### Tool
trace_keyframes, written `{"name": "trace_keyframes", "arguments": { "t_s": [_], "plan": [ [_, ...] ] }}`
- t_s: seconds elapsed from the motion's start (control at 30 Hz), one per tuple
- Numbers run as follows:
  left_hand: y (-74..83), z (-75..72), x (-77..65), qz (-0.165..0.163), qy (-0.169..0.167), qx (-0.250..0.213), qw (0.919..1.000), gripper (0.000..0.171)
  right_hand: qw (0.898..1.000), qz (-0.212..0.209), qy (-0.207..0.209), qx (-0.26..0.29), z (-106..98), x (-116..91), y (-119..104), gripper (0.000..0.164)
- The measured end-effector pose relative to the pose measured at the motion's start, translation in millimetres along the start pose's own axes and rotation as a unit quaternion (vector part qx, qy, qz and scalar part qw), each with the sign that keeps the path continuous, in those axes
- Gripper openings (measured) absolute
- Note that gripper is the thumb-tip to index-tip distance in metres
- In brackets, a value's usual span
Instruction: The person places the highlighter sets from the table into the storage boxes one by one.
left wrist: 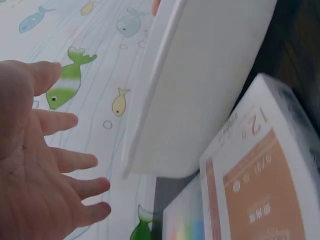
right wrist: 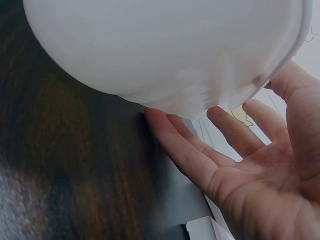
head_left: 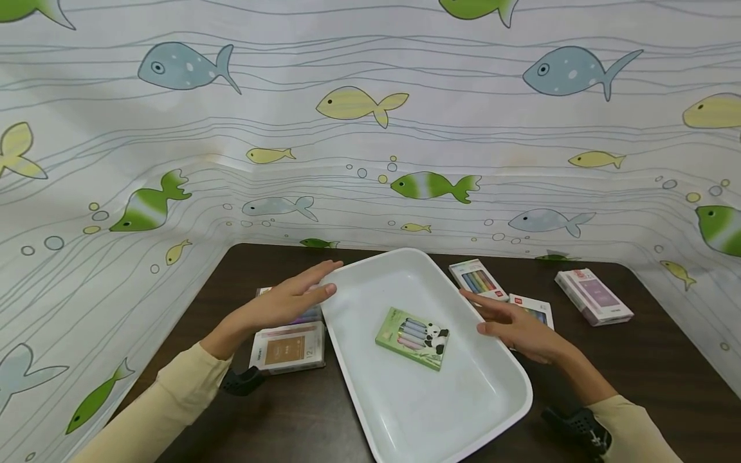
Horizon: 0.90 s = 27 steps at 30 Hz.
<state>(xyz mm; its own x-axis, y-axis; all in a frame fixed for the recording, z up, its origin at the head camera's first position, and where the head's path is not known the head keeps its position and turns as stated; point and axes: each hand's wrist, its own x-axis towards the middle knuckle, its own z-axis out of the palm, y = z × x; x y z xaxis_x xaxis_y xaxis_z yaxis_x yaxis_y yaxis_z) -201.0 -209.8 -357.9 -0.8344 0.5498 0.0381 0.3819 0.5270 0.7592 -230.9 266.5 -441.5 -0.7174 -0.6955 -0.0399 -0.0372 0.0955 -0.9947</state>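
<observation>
A white rectangular tray (head_left: 370, 392) stands at an angle in the middle, with a green panda-print box of crayons (head_left: 412, 339) lying in it. My left hand (head_left: 289, 299) is beside the tray's left rim, fingers spread and straight; the left wrist view shows the hand (left wrist: 50, 155) apart from the tray wall (left wrist: 185, 90). On the other side, my right hand (head_left: 518, 328) holds the tray's right edge. Its thumb lies at the rim, and its fingertips touch the lower outer wall (right wrist: 150, 70) in the right wrist view.
Left of the tray lies a white box with a brown label (head_left: 289, 347), partly over another box (head_left: 309, 315). On the right are two boxes with coloured sticks (head_left: 477, 280) (head_left: 532, 310) and a purple-labelled box (head_left: 594, 296). Fish-print cloth (head_left: 359, 141) surrounds the dark table (head_left: 648, 379).
</observation>
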Motion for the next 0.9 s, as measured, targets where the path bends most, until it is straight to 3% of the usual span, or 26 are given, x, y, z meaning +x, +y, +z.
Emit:
{"name": "trace_keyframes", "arguments": {
  "t_s": [0.47,0.9],
  "plan": [
    [-15.9,-5.4,-4.8,-0.037,0.023,0.035,0.9984,0.067,1.000,-0.005,-0.010,-0.005,-1,0,1,0.067],
    [-29.6,-10.5,-9.0,-0.044,0.036,0.035,0.9978,0.068,1.000,-0.007,-0.004,-0.009,-1,1,0,0.066]
  ]
}}
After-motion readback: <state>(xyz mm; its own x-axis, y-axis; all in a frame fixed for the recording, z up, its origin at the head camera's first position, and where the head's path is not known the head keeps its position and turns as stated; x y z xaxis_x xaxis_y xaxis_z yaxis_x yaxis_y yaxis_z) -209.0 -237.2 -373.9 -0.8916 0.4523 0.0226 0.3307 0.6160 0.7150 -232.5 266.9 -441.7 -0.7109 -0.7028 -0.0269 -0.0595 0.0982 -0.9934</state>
